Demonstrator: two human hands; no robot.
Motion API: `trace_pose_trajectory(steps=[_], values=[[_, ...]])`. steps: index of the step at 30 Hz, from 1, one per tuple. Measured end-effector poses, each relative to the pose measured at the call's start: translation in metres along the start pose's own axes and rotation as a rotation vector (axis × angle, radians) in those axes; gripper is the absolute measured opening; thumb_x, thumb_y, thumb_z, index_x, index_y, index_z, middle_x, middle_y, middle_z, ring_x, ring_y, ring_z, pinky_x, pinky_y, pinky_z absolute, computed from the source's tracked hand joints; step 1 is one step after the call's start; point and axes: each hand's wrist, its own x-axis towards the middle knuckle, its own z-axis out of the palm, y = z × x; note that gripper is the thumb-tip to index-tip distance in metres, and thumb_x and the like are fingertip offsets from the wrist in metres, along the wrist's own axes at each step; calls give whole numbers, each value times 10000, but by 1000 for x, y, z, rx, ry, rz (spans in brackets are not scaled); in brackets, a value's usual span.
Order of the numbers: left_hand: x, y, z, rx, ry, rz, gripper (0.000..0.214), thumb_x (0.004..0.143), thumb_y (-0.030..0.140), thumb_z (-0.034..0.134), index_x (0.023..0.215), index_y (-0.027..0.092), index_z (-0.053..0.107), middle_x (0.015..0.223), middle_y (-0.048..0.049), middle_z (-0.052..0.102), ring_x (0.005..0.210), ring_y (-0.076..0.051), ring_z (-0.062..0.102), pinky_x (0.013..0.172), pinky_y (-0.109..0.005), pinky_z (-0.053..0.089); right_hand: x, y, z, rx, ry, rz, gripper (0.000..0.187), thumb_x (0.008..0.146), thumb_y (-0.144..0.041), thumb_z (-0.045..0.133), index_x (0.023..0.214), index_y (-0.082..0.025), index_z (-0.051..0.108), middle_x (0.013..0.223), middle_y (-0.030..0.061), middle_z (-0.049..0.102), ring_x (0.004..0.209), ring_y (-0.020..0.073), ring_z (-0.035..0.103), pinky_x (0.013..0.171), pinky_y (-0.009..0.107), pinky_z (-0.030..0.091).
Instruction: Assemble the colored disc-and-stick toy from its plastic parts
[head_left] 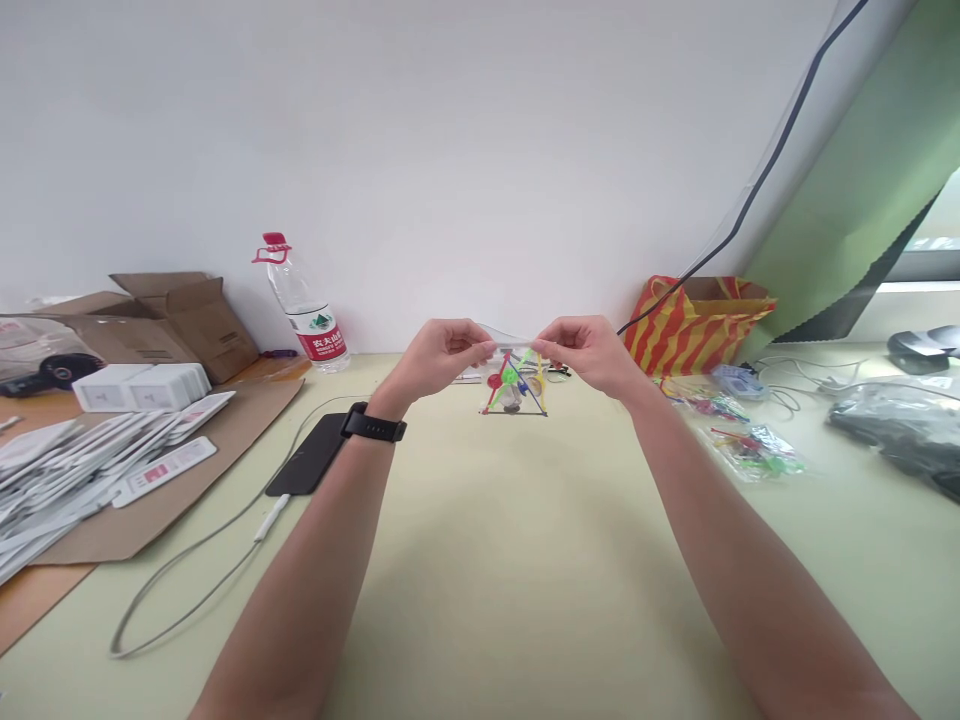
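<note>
A small clear plastic bag [513, 388] hangs above the table, held up by its top edge. Inside it show thin coloured sticks in red, blue, yellow, green and black, with round red and green pieces among them; their exact kind is too small to tell. My left hand [442, 355] pinches the bag's upper left corner between thumb and fingers. On the other side, my right hand [585, 350] pinches the upper right part the same way. The top edge of the bag is stretched between both hands.
Similar bags of coloured pieces [754, 452] lie at right, near a red-and-yellow striped bag [686, 330]. On the left are a water bottle [311, 315], a black phone [311, 455] on a white cable, an open cardboard box [169, 325] and piled white cards [97, 465].
</note>
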Motion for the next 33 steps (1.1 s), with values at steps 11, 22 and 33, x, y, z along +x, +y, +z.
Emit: trace_pose_trajectory(steps=[11,22,33], values=[[-2,-7,-3,-145,57,4,248,789,345,849,939,152,807,849,-87,767,791,-195,718,712,-309,575,0,7,-4,181,38,-40,235,764,-416,863,893,-222,831,858,47,750,794,191,644,749,353,543],[0,-4,10,-93,165,1,294,754,423,861,835,144,811,854,-105,786,794,-213,718,700,-315,569,5,5,9,53,173,-119,113,800,-288,721,841,-202,782,842,52,734,815,201,654,755,347,535],[3,-7,20,38,-115,-30,409,817,547,797,979,172,822,838,-78,769,762,-192,683,677,-305,539,-3,-3,9,-171,-199,30,317,891,-502,674,947,-197,743,805,18,668,679,148,527,595,278,395]])
